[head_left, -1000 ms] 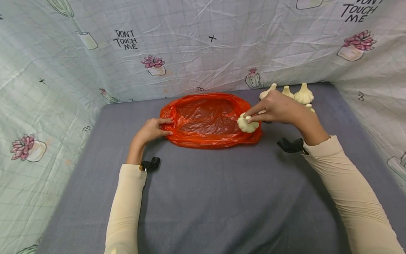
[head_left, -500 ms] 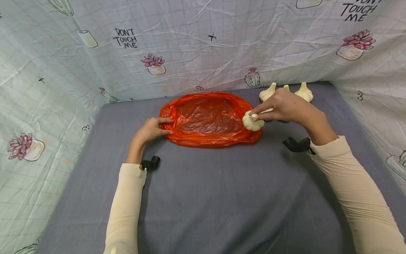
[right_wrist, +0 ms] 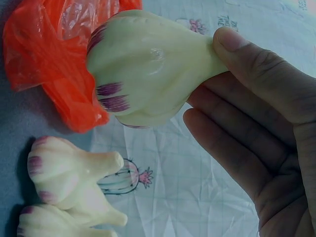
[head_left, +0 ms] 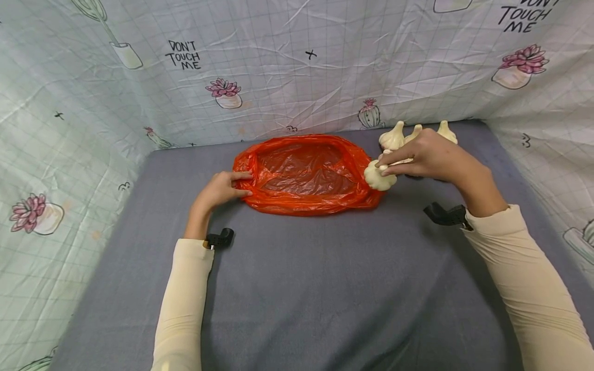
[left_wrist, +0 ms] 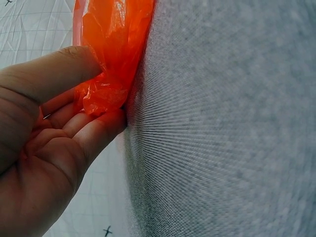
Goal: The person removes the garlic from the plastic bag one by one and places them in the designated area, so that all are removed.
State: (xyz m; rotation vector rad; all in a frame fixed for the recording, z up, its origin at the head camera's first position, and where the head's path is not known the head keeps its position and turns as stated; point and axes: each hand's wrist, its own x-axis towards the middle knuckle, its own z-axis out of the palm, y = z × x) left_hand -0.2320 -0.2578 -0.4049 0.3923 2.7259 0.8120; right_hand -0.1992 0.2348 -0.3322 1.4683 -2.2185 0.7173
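By its neck, my right hand (head_left: 429, 154) pinches a garlic bulb (head_left: 380, 175) between thumb and fingers, just over the right end of the red plastic bag (head_left: 306, 208). Purple streaks mark this bulb's base in the right wrist view, where several more garlic bulbs (right_wrist: 69, 170) stand below it. My left hand (head_left: 217, 191) pinches the left end of the bag, whose mouth lies wide open toward me. In the left wrist view the thumb presses the crumpled plastic (left_wrist: 116, 44) from above, with fingers under it.
Several garlic bulbs (head_left: 392, 138) stand at the back right of the grey cloth surface (head_left: 306, 288), some partly hidden behind my right hand. A printed fabric wall (head_left: 287, 82) rises behind the bag and along both sides.
My right hand has drawn to the right with the garlic bulb, from over the bag's right rim toward the other bulbs. The left hand and the bag have stayed in place.
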